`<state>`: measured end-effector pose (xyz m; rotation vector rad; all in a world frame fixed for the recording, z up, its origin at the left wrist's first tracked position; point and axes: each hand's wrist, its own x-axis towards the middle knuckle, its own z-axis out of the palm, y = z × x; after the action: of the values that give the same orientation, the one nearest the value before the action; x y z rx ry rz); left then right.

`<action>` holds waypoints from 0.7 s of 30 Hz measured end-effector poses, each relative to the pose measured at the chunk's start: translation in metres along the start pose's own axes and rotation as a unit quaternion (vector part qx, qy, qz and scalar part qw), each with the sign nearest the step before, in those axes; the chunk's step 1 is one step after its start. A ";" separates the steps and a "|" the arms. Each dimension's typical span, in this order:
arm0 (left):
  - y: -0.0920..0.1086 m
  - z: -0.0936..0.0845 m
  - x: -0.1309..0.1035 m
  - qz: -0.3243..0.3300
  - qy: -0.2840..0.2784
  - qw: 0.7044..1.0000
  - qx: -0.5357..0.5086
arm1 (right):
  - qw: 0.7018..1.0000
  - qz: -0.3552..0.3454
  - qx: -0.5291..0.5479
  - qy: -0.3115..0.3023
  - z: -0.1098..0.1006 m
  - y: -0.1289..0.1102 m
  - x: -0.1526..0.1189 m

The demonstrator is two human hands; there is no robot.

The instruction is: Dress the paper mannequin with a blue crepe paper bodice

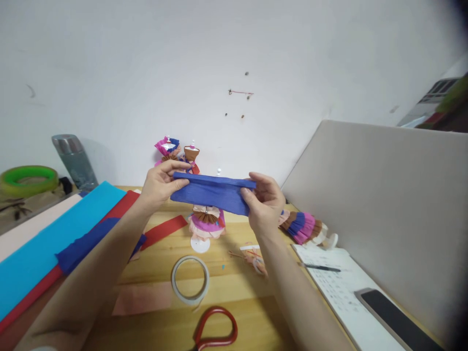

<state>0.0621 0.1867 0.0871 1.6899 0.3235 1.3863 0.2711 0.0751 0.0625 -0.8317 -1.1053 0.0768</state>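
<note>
A strip of blue crepe paper (212,192), its top edge folded over, is stretched between my two hands above the table. My left hand (161,183) pinches its left end between thumb and fingers. At the other end, my right hand (265,197) grips the upper corner the same way. Behind the strip stands a small doll-size dress form (207,224) in a pink and brown paper skirt, its middle hidden by the blue paper. Two more dressed forms, one with a brown top (191,154) and one with a magenta and blue collar (168,146), stand by the wall.
On the table lie a tape roll (174,282), red-handled scissors (234,331), a red paper strip (164,231) and a peach strip (141,298). Coloured sheets (66,231) and a flask (75,161) are left; a notebook (329,285), phone (395,317) and upright board (373,195) are right.
</note>
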 end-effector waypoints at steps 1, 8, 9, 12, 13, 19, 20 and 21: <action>0.002 0.000 0.000 -0.011 -0.005 1.000 0.003 | 1.000 0.011 0.019 -0.007 0.000 -0.001 0.001; 0.013 0.000 -0.001 -0.018 -0.027 0.998 0.045 | 0.994 0.055 0.062 -0.064 -0.006 -0.005 0.009; 0.013 -0.001 -0.001 -0.011 -0.026 0.998 0.051 | 0.992 0.071 0.063 -0.079 -0.007 -0.004 0.010; 0.010 -0.005 -0.002 0.015 -0.025 0.998 0.049 | 0.991 0.091 0.033 -0.094 -0.012 -0.002 0.011; 0.008 -0.007 -0.002 0.020 -0.027 0.998 0.043 | 0.992 0.085 0.018 -0.095 -0.013 -0.001 0.011; -0.003 -0.015 -0.005 0.010 -0.039 0.999 0.009 | 0.987 0.086 0.010 -0.132 -0.018 -0.001 0.012; -0.004 -0.016 -0.005 0.008 -0.040 0.999 0.007 | 0.987 0.091 0.011 -0.135 -0.019 -0.001 0.012; -0.004 -0.017 -0.005 0.006 -0.043 0.999 0.006 | 0.986 0.095 0.011 -0.135 -0.019 -0.001 0.012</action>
<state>0.0470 0.1933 0.0804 1.7589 0.2743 1.3173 0.2921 0.0697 0.0689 -0.9234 -1.2728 0.3702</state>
